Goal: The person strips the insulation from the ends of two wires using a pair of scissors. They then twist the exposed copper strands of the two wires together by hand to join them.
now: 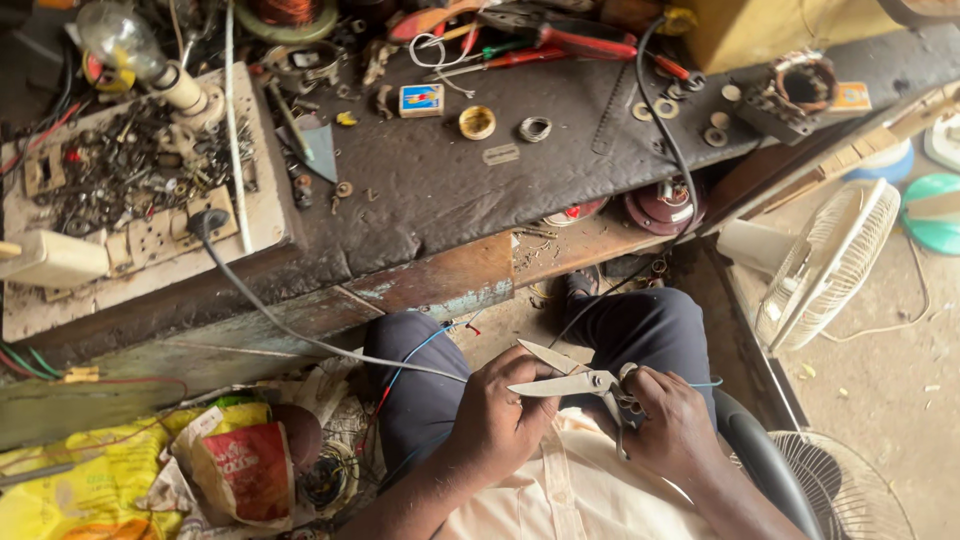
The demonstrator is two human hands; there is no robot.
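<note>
the right hand (668, 420) was curled closed around the handles of one pair of scissors (572, 380), held over the person's lap between two knees in dark trousers (425, 370). the scissors' long axis ran nearly level across the view, handles in the right fingers (640, 385) and tips pointing toward the left hand (497, 420); the two blades stood parted in a narrow v, the upper one angled slightly up and away. the left hand was loosely fisted just beside the blade tips, its fingers (530, 400) bent inward and pinching something thin that i could not make out clearly; one grey cable (300, 335) ran up to that hand from the far left, and one thin blue wire (420, 345) lay over the knee just beyond those fingers. left of the left hand, well apart, lay a red and white bag (245, 465) on yellow plastic. beyond both hands rose one wooden workbench (430, 190) with a dark top, strewn with small metal parts. on it, far from the fingers, sat one small box (421, 100), one brass ring (477, 122), red-handled pliers (560, 42) and one light bulb (120, 40). right of the right hand, two fan grilles showed: one white upright (825, 265), one lying near the chair (850, 490).
</note>
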